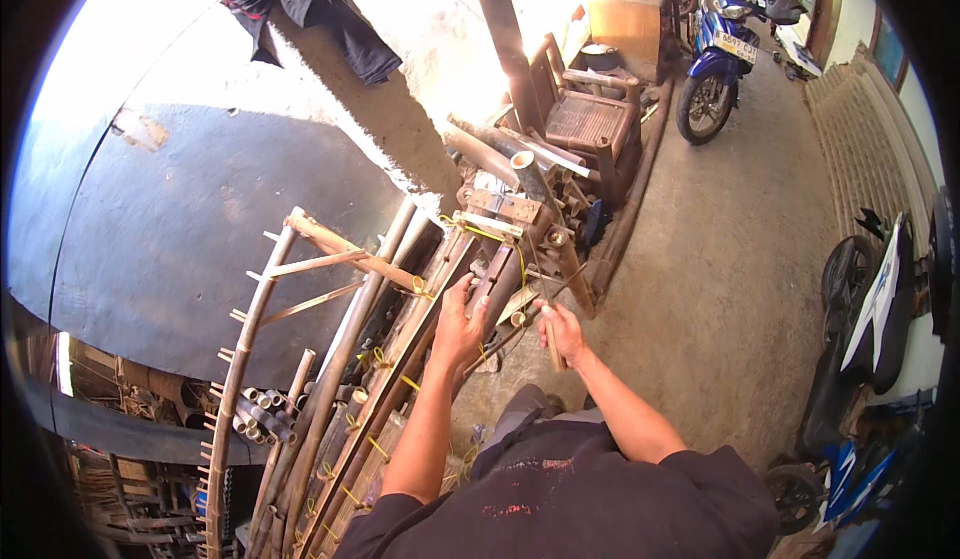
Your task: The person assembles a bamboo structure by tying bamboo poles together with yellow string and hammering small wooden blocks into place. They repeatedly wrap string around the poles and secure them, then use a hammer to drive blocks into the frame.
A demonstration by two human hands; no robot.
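Observation:
My left hand (pixel 460 331) rests against a long dark brown wooden beam (pixel 500 277), its thumb and fingers apart. Right of it, my right hand (pixel 565 333) is closed around a pale wooden handle (pixel 553 347) that sticks out below the fist. A thin dark rod or blade passes close to that fist; whether it joins the handle I cannot tell. Yellow cord (pixel 522 264) loops over the beam's far end, by a small pale crosspiece (pixel 488 224). More yellow ties sit along the long wooden strips (pixel 400 359) left of my left arm.
A curved bamboo frame with pegs (pixel 245 344) and bamboo poles stand to the left, near cut bamboo tubes (pixel 265 417). Ahead are a bamboo chair (pixel 590 119) and a slanted post (pixel 500 29). A blue motorcycle (pixel 715 54) stands on the concrete floor (pixel 720 229); motorcycle parts lie right.

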